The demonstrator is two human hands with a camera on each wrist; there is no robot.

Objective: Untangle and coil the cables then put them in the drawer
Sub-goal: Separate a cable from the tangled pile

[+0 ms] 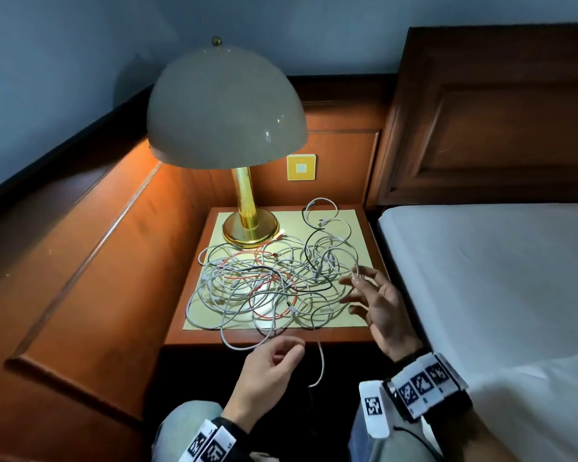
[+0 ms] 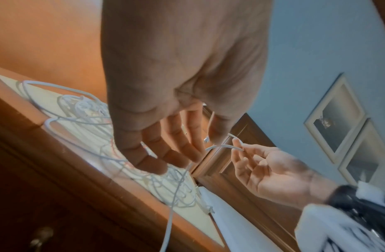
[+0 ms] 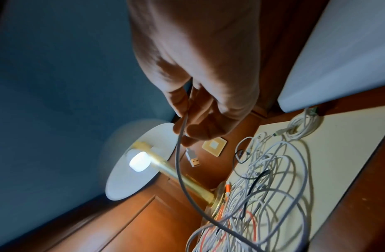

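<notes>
A tangle of white, grey, black and orange cables (image 1: 267, 278) covers the yellow mat on the nightstand (image 1: 181, 311). My right hand (image 1: 356, 277) hovers over the tangle's right side and pinches a grey-white cable (image 3: 178, 170) between thumb and fingers, with its USB plug (image 3: 192, 160) dangling just past them. My left hand (image 1: 291, 351) hangs in front of the nightstand's front edge, fingers loosely curled and gripping nothing. A white cable (image 2: 176, 191) runs past its fingertips and over the edge. The drawer knob (image 2: 39, 237) shows on the dark closed front below.
A lit brass lamp (image 1: 251, 228) with a dome shade stands at the mat's back left. A yellow wall switch (image 1: 301, 167) sits behind it. The bed (image 1: 498, 278) borders the nightstand on the right, and a wood-panelled wall (image 1: 97, 261) on the left.
</notes>
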